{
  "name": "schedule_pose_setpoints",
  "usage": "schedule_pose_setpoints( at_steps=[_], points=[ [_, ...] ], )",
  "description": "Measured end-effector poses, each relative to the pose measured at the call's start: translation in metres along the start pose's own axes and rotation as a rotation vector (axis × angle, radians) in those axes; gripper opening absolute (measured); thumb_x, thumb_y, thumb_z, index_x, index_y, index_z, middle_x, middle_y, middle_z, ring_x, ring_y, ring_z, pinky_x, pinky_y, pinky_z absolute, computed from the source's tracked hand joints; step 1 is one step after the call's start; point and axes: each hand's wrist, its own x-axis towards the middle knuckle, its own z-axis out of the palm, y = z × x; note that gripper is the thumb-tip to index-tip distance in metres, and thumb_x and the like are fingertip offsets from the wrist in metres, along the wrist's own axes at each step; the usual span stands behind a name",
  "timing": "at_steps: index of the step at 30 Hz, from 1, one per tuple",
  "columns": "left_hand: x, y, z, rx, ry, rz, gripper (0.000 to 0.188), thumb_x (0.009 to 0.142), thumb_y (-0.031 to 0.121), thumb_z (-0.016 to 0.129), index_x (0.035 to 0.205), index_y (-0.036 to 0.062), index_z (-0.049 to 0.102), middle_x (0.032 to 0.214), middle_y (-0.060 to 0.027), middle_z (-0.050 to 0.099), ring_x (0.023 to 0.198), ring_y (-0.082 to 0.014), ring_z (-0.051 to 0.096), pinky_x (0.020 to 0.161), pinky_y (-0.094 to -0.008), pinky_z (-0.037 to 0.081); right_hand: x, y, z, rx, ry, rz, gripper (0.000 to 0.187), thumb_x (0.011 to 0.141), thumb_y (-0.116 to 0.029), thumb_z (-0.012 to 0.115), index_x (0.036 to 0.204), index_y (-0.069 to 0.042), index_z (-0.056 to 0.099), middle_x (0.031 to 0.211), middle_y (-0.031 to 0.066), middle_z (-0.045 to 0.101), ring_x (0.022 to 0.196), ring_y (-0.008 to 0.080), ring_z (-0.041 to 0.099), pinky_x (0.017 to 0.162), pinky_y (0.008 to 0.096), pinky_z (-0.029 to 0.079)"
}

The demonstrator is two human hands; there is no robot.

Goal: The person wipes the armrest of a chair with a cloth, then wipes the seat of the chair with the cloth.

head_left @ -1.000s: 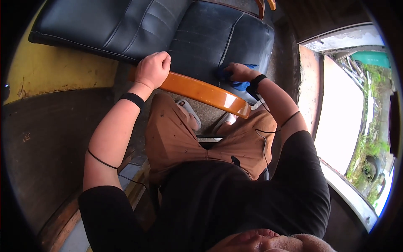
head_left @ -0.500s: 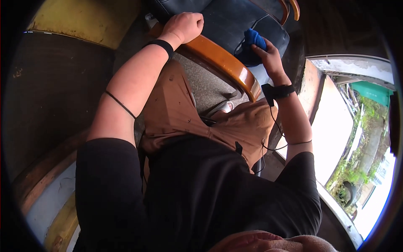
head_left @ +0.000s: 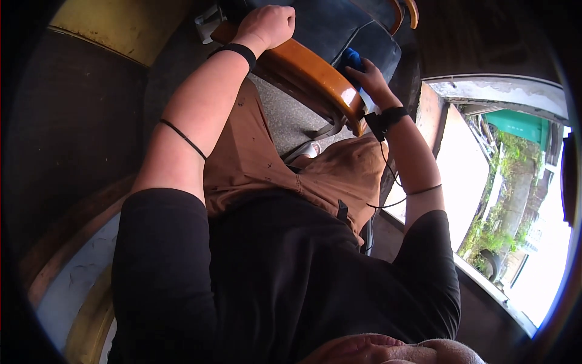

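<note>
A chair with a dark padded, leather-like seat [head_left: 312, 27] and a glossy orange-brown wooden armrest [head_left: 321, 76] is in front of me. My left hand [head_left: 267, 27] lies over the armrest at the upper left, its fingers curled closed; anything inside them is hidden. My right hand [head_left: 368, 77] is closed around a bunched blue cloth [head_left: 351, 59]. It holds the cloth low against the dark padding, just beyond the armrest's near end, and the fingers cover part of the cloth.
Another curved wooden armrest [head_left: 413, 13] shows at the chair's far side. A bright window [head_left: 473, 164] opens on my right, with plants and a green bin [head_left: 518, 126] outside. A thin black cable [head_left: 388, 159] hangs from my right wrist strap. Dark panelling [head_left: 79, 115] rises on my left.
My right hand has moved the blue cloth up and left, lower against the padding, and more of it is now hidden. The left hand stays closed; the view has shifted slightly.
</note>
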Motion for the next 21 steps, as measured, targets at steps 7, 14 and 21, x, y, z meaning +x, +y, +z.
schedule_pose_setpoints(
  at_steps=[7,14,21],
  points=[
    [-0.007,-0.008,0.005,-0.008,-0.021,-0.008,0.02,0.099,0.025,0.055,0.101,0.0141,0.071,0.107,-0.0113,0.074,0.098,-0.0366,0.069,0.088,-0.0475,0.057,-0.022,-0.017,-0.021,0.037,-0.342,0.229,0.066,0.103,-0.05,0.057,0.152,-0.006,0.046,0.133,0.0127,0.065,0.114,0.0235,0.064,0.097,0.0374,0.05],
    [0.0,-0.005,-0.008,-0.025,-0.09,0.005,0.018,0.098,0.024,0.056,0.102,0.0128,0.071,0.105,-0.0129,0.074,0.098,-0.0383,0.068,0.086,-0.0465,0.057,-0.077,-0.032,-0.017,0.029,-0.245,-0.022,0.066,0.1,-0.052,0.062,0.145,-0.005,0.054,0.128,0.0174,0.067,0.116,0.0266,0.065,0.096,0.0378,0.052],
    [0.006,0.002,-0.007,-0.004,-0.102,0.076,0.021,0.097,0.027,0.059,0.104,0.013,0.073,0.099,-0.0141,0.074,0.094,-0.0367,0.069,0.08,-0.0443,0.056,-0.124,-0.042,0.031,-0.174,0.318,-0.429,0.076,0.077,-0.053,0.084,0.131,-0.005,0.059,0.095,0.0152,0.061,0.09,0.038,0.065,0.081,0.0441,0.054]
  ],
)
